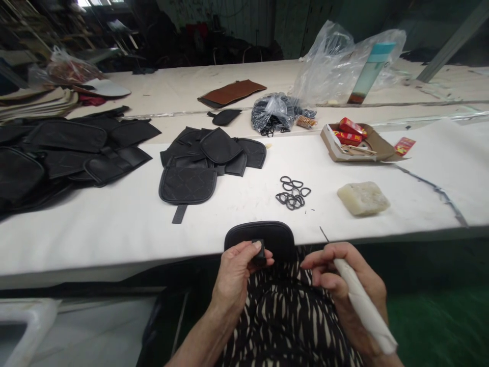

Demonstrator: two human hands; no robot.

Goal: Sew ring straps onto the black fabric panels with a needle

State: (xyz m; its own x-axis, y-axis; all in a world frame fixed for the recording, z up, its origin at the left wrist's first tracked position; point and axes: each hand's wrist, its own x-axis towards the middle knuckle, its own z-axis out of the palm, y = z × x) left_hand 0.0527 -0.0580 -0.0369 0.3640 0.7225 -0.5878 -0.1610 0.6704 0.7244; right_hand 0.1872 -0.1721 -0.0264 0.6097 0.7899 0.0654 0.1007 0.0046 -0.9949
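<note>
My left hand [233,275] pinches the folded strap end of a black rounded fabric piece [275,234] at the table's front edge. Its thumb presses on top of the strap; whether a ring sits in the fold is hidden. In my right hand [355,280] is an awl [367,311] with a white wrapped handle, its thin dark tip pointing up and away from me. The awl tip is to the right of the black piece, apart from it. Beyond my hands lies a loose pile of black D-rings [293,194].
A pale waxy block [362,199] sits right of the rings, before a cardboard tray [382,148] with red boxes. More black pieces are stacked at the middle [187,183] and left [69,137]. Farther back are a bagged bundle [273,112], brown sheet [233,93] and bottle [370,74].
</note>
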